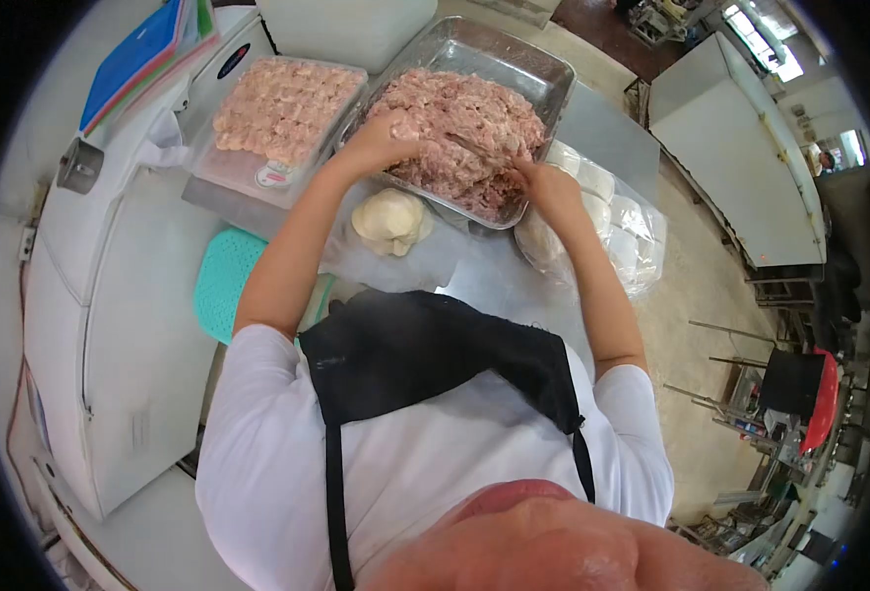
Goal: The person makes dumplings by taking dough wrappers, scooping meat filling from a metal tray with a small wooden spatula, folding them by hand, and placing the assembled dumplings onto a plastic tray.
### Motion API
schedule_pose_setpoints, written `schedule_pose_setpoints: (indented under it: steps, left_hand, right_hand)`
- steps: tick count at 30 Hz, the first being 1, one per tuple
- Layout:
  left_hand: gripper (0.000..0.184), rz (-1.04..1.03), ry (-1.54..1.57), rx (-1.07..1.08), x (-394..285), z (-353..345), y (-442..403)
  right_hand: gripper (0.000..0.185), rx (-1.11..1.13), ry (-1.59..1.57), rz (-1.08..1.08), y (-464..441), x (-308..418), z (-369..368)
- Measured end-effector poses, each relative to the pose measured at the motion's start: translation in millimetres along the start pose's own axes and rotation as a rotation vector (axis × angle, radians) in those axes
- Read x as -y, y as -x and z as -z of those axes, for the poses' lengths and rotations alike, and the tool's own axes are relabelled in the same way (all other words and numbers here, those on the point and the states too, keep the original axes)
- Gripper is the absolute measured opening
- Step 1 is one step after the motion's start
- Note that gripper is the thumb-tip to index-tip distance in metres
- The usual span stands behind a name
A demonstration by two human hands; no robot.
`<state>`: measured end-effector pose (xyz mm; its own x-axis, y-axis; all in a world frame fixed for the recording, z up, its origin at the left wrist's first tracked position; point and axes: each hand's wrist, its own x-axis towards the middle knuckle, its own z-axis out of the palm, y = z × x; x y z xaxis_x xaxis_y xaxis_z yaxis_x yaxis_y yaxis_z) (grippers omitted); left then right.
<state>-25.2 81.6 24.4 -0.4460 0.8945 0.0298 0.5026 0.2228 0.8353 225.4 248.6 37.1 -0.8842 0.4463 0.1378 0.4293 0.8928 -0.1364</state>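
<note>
A deep metal tray [454, 44] holds a large mound of pinkish ground meat [464, 108]. My left hand [386, 146] reaches over the tray's near left side, its fingers curled into a lump of the meat. At the right edge of the mound is my right hand [550, 189], closed, with its fingertips against the meat. A thin dark line runs through the meat towards it; whether this is a tool or a furrow is unclear. Below the tray, a pale ball of dough [391, 222] rests on clear plastic sheeting [395, 268].
Left of the tray stands a clear plastic box [243, 177] with rows of meat portions. White dough pieces [627, 231] lie in a clear bag on the right. A turquoise basket [226, 281] is beside the metal table [592, 123]. White appliances [149, 325] stand at left.
</note>
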Motion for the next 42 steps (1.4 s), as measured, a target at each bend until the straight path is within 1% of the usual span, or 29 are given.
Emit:
schedule_pose_setpoints:
  steps: [2, 3, 5, 6, 7, 10, 12, 14, 15, 18, 19, 21, 22, 23, 24, 26, 27, 30, 31, 33, 34, 35, 36, 38, 39, 41, 42]
  left_hand:
    - [0.041, 0.041, 0.206, 0.081, -15.3, 15.3, 10.9]
    - [0.036, 0.071, 0.313, 0.124, -23.1, 22.1, 20.2]
    - [0.034, -0.184, 0.27, 0.032, -38.3, 30.9, 34.0]
    - [0.034, -0.259, 0.231, 0.031, -41.7, 35.8, 34.9]
    - [0.034, -0.334, 0.193, 0.028, -45.2, 40.8, 35.7]
    - [0.037, -0.41, 0.028, 0.197, -40.4, 52.3, 33.8]
    - [0.04, -0.497, -0.078, 0.305, -31.7, 60.8, 25.1]
    - [0.043, -0.386, -0.025, 0.201, -18.3, 60.7, 30.7]
    - [0.045, -0.327, -0.002, 0.146, -9.4, 62.0, 33.3]
    - [0.048, -0.267, 0.132, 0.179, 12.2, 80.5, 29.3]
    - [0.049, -0.301, 0.076, 0.178, 14.4, 90.4, 31.9]
    - [0.05, -0.371, -0.036, 0.173, 17.2, 112.2, 40.2]
    - [0.05, -0.355, 0.005, 0.205, 22.4, 123.1, 45.2]
    - [0.05, -0.338, 0.043, 0.239, 28.2, 135.2, 50.3]
    - [0.05, -0.323, 0.078, 0.273, 29.4, 147.8, 56.0]
    - [0.054, -0.255, 0.15, 0.256, 30.0, 168.3, 70.8]
    - [0.056, -0.219, 0.187, 0.248, 31.7, 177.3, 76.9]
    - [0.06, -0.066, 0.096, 0.29, 55.0, 202.7, 81.4]
    - [0.056, -0.142, 0.059, 0.217, 71.5, 208.0, 81.7]
    - [0.05, -0.284, -0.02, 0.076, 122.2, 215.6, 83.6]
    - [0.055, -0.231, -0.011, 0.062, 142.6, 225.9, 85.5]
    - [0.059, -0.18, -0.001, 0.048, 162.8, 238.5, 87.0]
    - [0.063, -0.132, 0.008, 0.034, 183.1, 251.5, 86.1]
    - [0.058, -0.031, -0.189, 0.042, 234.8, 280.2, 73.8]
    - [0.056, 0.017, -0.287, 0.051, 237.5, 289.0, 73.2]
    - [0.053, 0.052, -0.502, -0.125, 239.9, 291.5, 72.3]
    - [0.051, 0.067, -0.606, -0.213, 236.7, 291.7, 71.3]
  right_hand:
    - [0.029, 0.032, -0.024, -0.048, 8.3, -8.7, 5.6]
    - [0.03, 0.086, -0.036, -0.107, 14.0, 5.2, 29.8]
    - [0.031, -0.01, -0.398, -0.131, 25.2, 16.9, 44.0]
    - [0.032, -0.065, -0.574, -0.132, 26.8, 22.8, 52.1]
    - [0.036, 0.012, -0.737, -0.139, 29.6, 36.2, 63.2]
    - [0.034, 0.09, -0.744, -0.019, 26.3, 81.2, 53.7]
    - [0.031, 0.033, -0.57, 0.013, 22.3, 81.9, 55.3]
    - [0.029, -0.016, -0.393, 0.057, 13.2, 82.4, 58.4]
    - [0.027, -0.103, -0.298, -0.004, 14.1, 96.2, 70.1]
    - [0.025, -0.247, -0.299, 0.104, 12.4, 141.3, 66.8]
    - [0.024, -0.18, -0.181, 0.087, 6.9, 151.3, 60.4]
    - [0.025, -0.115, -0.2, 0.041, -7.3, 157.4, 66.1]
    - [0.025, -0.084, -0.209, 0.025, -15.8, 164.2, 73.7]
    - [0.026, -0.1, -0.235, -0.03, -20.1, 176.0, 85.0]
    - [0.026, -0.114, -0.282, 0.017, -24.6, 187.9, 85.7]
    - [0.027, -0.127, -0.379, 0.104, -29.1, 212.6, 81.1]
    - [0.026, -0.123, -0.311, 0.124, -33.0, 231.2, 71.7]
    - [0.028, -0.092, -0.419, 0.105, -50.4, 254.2, 25.8]
    - [0.03, -0.027, -0.397, 0.029, -54.2, 260.1, 26.4]
    - [0.031, -0.004, -0.381, -0.046, -56.2, 262.7, 17.0]
    - [0.031, 0.007, -0.372, -0.087, -54.8, 260.8, 10.0]
    - [0.031, -0.078, -0.434, -0.04, -50.4, 255.8, -0.7]
    - [0.031, -0.092, -0.516, -0.089, -44.4, 251.0, -9.4]
    - [0.03, -0.121, -0.68, -0.198, -29.6, 245.4, -19.2]
    - [0.03, -0.109, -0.743, -0.297, -23.8, 246.2, -17.4]
    - [0.029, -0.095, -0.864, -0.502, -15.2, 249.1, -11.5]
    - [0.029, -0.101, -0.887, -0.513, -12.5, 251.4, -7.7]
